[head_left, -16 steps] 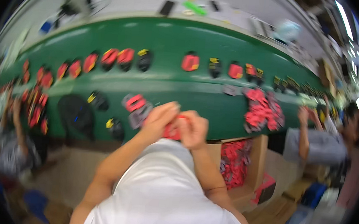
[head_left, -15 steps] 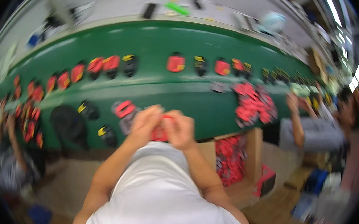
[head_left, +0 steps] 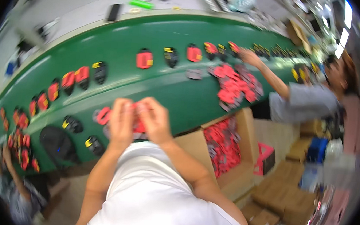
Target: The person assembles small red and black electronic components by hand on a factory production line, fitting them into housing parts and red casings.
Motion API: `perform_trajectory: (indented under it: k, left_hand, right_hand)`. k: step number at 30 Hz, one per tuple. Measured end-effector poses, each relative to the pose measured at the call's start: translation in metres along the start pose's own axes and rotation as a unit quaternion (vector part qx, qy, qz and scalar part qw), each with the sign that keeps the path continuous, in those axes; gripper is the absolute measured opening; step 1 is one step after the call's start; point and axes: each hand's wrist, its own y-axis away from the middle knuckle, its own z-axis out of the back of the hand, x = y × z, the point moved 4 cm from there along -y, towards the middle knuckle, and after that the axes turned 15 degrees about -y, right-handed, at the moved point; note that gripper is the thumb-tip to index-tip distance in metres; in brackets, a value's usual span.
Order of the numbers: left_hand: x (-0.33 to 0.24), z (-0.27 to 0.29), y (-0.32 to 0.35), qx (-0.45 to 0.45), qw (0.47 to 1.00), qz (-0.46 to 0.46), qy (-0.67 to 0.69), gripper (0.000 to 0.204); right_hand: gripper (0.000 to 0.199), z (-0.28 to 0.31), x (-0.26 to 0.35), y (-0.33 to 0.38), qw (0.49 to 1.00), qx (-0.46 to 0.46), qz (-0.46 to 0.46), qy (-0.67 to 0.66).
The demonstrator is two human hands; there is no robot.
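Note:
Close in front of my body, my left hand (head_left: pixel 121 122) and my right hand (head_left: pixel 154 121) are held together around a red piece (head_left: pixel 139 127). Both have their fingers closed on it and cover most of it, so its full shape is hidden. Just left of my hands, another flat red piece with a hollow middle (head_left: pixel 103 115) lies on the green work surface (head_left: pixel 176 99), partly over grey pieces. Farther left rest two black oval parts with yellow labels, one (head_left: pixel 73 124) behind the other (head_left: pixel 95 145).
A row of red-and-black items (head_left: pixel 144 59) runs along the far strip. Loose red and grey pieces form a pile (head_left: pixel 235 86) at right. Below it stands an open cardboard box (head_left: pixel 250 135) of red pieces. A dark rounded object (head_left: pixel 58 144) lies left; co-workers (head_left: pixel 307 103) flank me.
The view has turned, shifting the surface leftward. My hands stay closed around the red piece. The co-worker at right now stretches an arm to the far row.

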Motion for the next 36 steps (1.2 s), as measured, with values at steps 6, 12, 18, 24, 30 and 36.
perform_trajectory:
  k: [6,12,18,24,30,36]
  left_hand:
    - [-0.008,0.031,0.010,0.049,0.985,0.004,0.162,0.018]
    - [-0.010,0.047,0.017,0.051,0.985,-0.004,0.163,0.018]
    - [-0.002,0.046,0.015,0.039,0.991,-0.008,0.131,0.020]
    - [0.004,0.047,0.016,0.011,0.998,-0.060,-0.009,0.020]
    - [0.011,0.045,0.032,-0.037,0.992,-0.118,-0.029,0.020]
    - [0.020,0.039,0.026,0.028,0.993,-0.027,0.110,0.022]
  right_hand:
    - [0.023,-0.037,0.003,0.017,0.999,0.020,-0.005,-0.046]
    - [0.024,-0.053,0.002,0.022,0.999,0.027,0.010,-0.029]
    - [0.025,-0.050,-0.004,0.020,0.999,0.035,0.036,0.007]
    - [0.025,-0.044,-0.017,0.024,0.998,0.033,0.041,0.043]
    - [0.025,-0.039,-0.036,0.037,0.998,0.001,-0.028,-0.059]
    - [0.025,-0.042,-0.029,0.030,0.997,0.039,0.027,-0.058]
